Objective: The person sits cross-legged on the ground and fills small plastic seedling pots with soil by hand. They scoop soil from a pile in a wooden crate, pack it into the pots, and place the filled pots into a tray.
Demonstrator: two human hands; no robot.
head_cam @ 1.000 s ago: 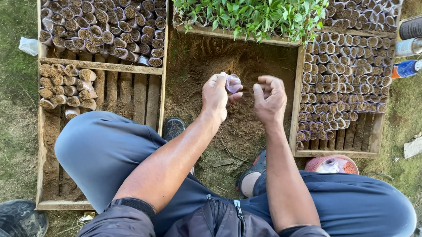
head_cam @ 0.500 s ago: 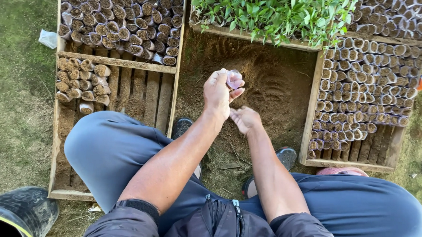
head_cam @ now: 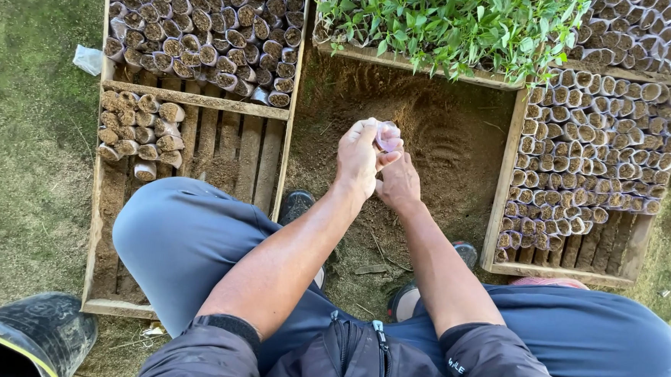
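My left hand is closed around a small clear plastic seedling bag, holding it upright over a patch of loose brown soil. Just below and to the right of it, my right hand is cupped low against the left hand, its fingers curled; whether soil lies in it is hidden. Both forearms reach out from between my knees in blue trousers.
A wooden crate on the left holds soil-filled bags in rows. Another crate on the right is packed with filled bags. Green seedlings stand in a tray at the top. A black rubber boot sits bottom left.
My right hand has dropped from beside the bag down to the soil, then come back up under my left hand. The left hand kept the bag in place.
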